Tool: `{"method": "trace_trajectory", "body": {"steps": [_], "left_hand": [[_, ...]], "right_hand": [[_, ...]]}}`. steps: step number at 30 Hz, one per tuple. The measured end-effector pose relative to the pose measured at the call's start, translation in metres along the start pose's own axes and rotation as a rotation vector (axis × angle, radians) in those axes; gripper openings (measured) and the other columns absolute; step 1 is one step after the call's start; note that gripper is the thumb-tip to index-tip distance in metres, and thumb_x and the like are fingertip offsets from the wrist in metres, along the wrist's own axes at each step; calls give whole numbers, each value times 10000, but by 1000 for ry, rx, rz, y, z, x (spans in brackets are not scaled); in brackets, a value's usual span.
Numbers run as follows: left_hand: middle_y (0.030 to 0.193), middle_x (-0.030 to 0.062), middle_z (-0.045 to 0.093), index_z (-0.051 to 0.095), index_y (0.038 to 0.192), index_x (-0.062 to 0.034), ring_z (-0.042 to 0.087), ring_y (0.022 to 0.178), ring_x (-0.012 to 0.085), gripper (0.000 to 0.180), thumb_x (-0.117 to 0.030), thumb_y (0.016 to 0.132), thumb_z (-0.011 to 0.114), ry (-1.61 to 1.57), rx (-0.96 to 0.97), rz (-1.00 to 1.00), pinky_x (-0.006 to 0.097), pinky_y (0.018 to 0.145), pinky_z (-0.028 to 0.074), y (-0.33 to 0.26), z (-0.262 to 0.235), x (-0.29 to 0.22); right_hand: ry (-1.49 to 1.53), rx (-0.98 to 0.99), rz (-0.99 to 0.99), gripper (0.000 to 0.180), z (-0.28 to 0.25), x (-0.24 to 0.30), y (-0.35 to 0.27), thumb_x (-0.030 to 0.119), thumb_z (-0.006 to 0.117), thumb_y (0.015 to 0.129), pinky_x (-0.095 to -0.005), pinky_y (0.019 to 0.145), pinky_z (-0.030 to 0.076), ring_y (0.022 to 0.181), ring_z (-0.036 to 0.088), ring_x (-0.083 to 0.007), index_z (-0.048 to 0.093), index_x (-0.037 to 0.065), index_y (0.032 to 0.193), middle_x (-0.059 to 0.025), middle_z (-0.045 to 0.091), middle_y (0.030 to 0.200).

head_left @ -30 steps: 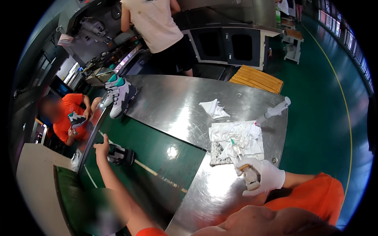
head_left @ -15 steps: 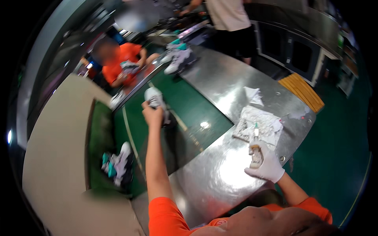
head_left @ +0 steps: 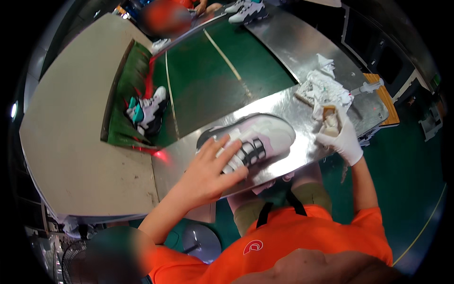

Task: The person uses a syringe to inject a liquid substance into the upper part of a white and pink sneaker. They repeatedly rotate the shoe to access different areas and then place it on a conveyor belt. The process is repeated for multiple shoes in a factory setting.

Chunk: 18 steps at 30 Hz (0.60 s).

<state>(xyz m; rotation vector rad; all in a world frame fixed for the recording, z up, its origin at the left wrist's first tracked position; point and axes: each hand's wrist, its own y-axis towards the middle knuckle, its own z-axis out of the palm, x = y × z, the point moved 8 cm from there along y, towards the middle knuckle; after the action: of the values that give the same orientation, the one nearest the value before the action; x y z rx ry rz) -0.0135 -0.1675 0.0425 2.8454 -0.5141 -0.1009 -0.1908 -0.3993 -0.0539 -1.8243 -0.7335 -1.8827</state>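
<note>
A white, lilac and black sneaker [head_left: 276, 135] lies at the near metal edge of the table, toe to the right. My bare left hand [head_left: 208, 173] rests against its laces and heel side, fingers spread. On the right, my white-gloved right hand [head_left: 345, 139] has its fingers curled around a small off-white object with a brown rim [head_left: 330, 124]; its kind cannot be made out. Just beyond that hand lies a crumpled white cloth [head_left: 326, 87], with a clear syringe-like tube [head_left: 368, 88] beside it.
A green conveyor belt [head_left: 208, 80] runs across the table's middle. Another sneaker [head_left: 151, 109] with teal parts sits on its left end, by a green curtain [head_left: 124, 109]. More sneakers [head_left: 248, 12] stand at the far edge. Someone in orange [head_left: 165, 19] is beyond the belt.
My left hand has brought the sneaker from over the belt to the near metal edge, and its fingers have spread. My right hand still holds the small off-white object. The view has shifted.
</note>
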Motion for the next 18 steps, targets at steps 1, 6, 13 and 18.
{"method": "trace_trajectory", "body": {"steps": [1,6,13,18], "left_hand": [[1361,210,516,614,1066,-176,500,1236,470,303,-110,773,652,-20,76,10,617,991,429,-9,11,-7],[1392,161,513,606,1076,-201,482,1293,405,284,-158,802,665,18,55,-94,591,1076,378,-43,22,-10],[1307,87,574,715,990,-241,506,1275,332,327,-131,682,727,-34,-81,-139,548,1093,393,-53,21,-8],[1237,101,615,709,999,-209,593,1174,301,274,-132,737,734,-36,-196,-170,485,1029,489,-51,19,4]], "right_hand": [[-80,34,13,638,-1,-1,4,-1,763,704,-205,568,458,724,550,-71,490,54,1277,-18,578,994],[-336,104,38,603,5,-2,5,40,745,699,-201,635,475,798,563,-73,538,39,1266,-29,597,957],[-438,125,198,551,15,8,13,33,686,695,-216,592,478,678,567,-83,566,40,1232,-38,611,886],[-126,214,339,647,39,17,10,248,789,679,-240,595,517,641,654,-179,560,-34,1214,-109,645,825]]}}
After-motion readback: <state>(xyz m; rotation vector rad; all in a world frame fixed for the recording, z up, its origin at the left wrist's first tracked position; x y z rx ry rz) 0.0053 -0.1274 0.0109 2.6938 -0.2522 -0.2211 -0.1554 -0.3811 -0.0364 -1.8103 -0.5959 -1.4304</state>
